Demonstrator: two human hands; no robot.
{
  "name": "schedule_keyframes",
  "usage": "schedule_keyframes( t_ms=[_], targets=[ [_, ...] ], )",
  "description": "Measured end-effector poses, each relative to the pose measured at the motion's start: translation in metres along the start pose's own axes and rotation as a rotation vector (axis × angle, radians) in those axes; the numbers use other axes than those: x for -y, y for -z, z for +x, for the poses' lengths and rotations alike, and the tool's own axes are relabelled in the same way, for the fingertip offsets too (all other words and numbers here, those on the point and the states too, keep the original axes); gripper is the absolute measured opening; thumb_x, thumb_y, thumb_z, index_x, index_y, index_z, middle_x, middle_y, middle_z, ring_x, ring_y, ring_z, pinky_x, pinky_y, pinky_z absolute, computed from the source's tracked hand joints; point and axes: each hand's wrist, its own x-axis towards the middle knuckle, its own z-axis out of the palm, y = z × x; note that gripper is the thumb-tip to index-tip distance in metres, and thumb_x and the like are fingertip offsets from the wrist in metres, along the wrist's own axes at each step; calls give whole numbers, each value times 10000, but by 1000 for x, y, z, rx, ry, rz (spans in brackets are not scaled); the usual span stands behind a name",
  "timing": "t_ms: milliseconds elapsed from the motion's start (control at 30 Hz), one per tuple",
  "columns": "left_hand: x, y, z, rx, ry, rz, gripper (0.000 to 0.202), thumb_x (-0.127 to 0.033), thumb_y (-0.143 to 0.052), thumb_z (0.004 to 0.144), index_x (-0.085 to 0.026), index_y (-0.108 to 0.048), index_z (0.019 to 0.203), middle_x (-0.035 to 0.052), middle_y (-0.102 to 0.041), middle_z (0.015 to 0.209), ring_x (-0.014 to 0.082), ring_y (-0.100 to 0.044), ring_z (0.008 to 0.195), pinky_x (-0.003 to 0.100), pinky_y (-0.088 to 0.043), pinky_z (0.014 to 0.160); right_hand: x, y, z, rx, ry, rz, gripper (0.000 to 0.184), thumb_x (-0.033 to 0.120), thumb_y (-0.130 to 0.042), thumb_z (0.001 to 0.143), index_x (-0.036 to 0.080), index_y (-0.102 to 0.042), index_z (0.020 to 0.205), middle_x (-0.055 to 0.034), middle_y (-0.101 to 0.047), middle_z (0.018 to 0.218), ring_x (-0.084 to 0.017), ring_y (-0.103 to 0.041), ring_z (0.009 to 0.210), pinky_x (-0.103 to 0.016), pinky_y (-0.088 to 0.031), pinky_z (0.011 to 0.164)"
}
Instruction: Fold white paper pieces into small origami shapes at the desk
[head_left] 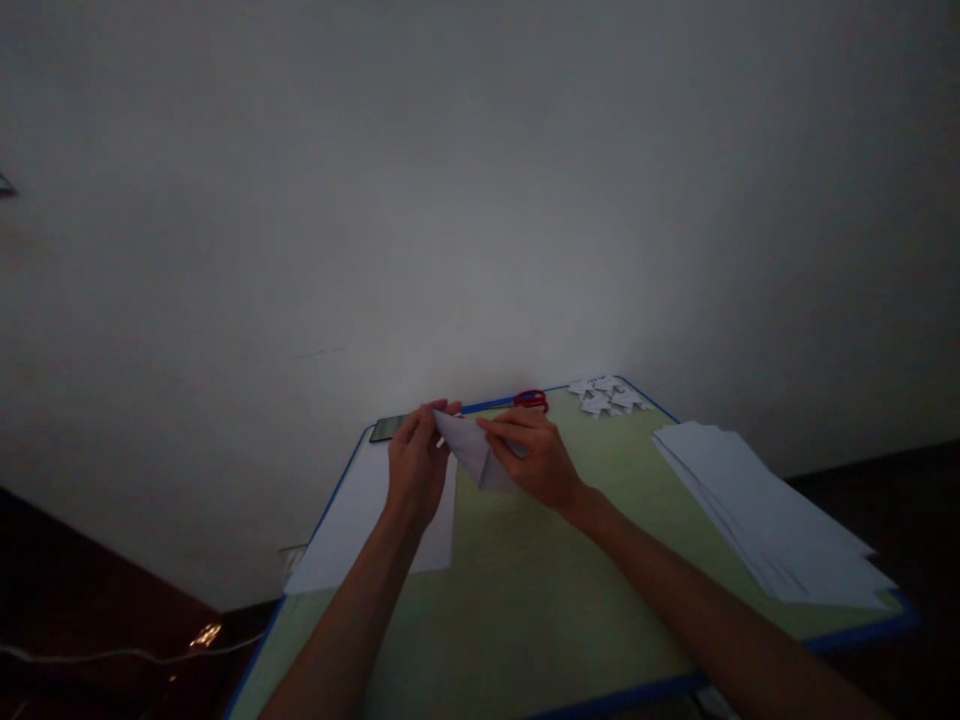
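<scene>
A folded white paper [474, 452], shaped like a triangle, is held up above a green table [570, 560] with a blue edge. My left hand [415, 467] pinches its upper left corner with closed fingers. My right hand [534, 458] grips the paper's right side, fingers curled over the fold. Both hands are near the table's far edge, close to the wall.
A white sheet [352, 525] lies on the left of the table under my left forearm. A stack of white paper [765, 515] lies at the right. Several small folded paper pieces [606, 396] sit at the far right corner. Red scissors [531, 400] and a dark phone [388, 428] lie along the far edge.
</scene>
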Motion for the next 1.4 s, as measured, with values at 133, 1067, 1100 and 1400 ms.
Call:
schedule_keyframes(
  t_ms=[133, 1067, 1100, 1400],
  targets=[
    [-1, 1, 2, -25, -7, 2, 348, -421, -903, 695, -154, -765, 868, 109, -798, 924, 197, -713, 833, 344, -544, 803, 0, 0, -1, 7, 9, 1, 253, 96, -674, 917, 207, -805, 1103, -62, -772, 910, -207, -694, 851, -364, -521, 827],
    [5, 9, 2, -141, -270, 324, 379, -501, -824, 767, -148, -804, 904, 71, -758, 878, 170, -673, 808, 316, -545, 786, -5, 1, 3, 22, -76, 49, 288, 109, -704, 909, 250, -802, 1140, -54, -814, 967, -205, -740, 869, -363, -546, 849],
    [5, 7, 1, -131, -253, 305, 380, -500, -834, 755, -150, -805, 900, 74, -762, 898, 171, -672, 818, 317, -547, 788, -5, 1, 3, 14, -77, 50, 306, 106, -699, 909, 261, -797, 1154, -50, -816, 975, -205, -744, 875, -364, -547, 854],
    [5, 2, 0, -85, -187, 256, 342, -437, -897, 695, -135, -811, 831, 49, -739, 794, 140, -631, 723, 277, -505, 700, -7, 4, 4, 20, -67, 103, 251, 127, -709, 916, 273, -820, 1087, -50, -815, 943, -194, -741, 838, -350, -559, 815]
  ],
)
